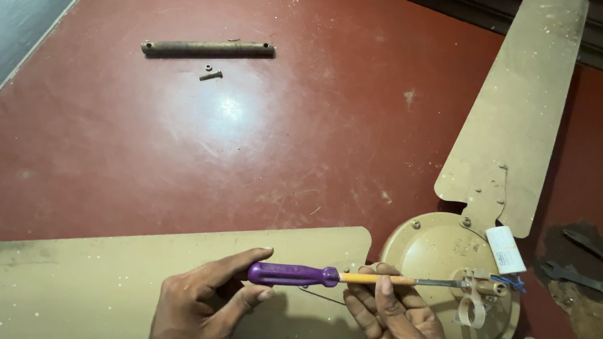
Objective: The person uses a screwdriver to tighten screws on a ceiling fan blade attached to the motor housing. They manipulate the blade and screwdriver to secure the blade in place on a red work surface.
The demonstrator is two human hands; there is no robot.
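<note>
A tan ceiling fan lies on the red floor, its round motor housing [432, 253] at lower right with long blades reaching left [62, 277] and up [518, 106]. My left hand [197, 309] grips the purple handle of a screwdriver [302, 275]. My right hand [401, 332] pinches its orange collar and shaft. The metal tip points right and meets the fittings at the hub centre [483, 288], beside a white capacitor [506, 249] and blue wire.
A brown metal down-rod [208, 49] and a small bolt [210, 74] lie on the floor at upper left. Two spanners [580, 277] rest on a worn dark patch at right. A pale wall runs along the left edge.
</note>
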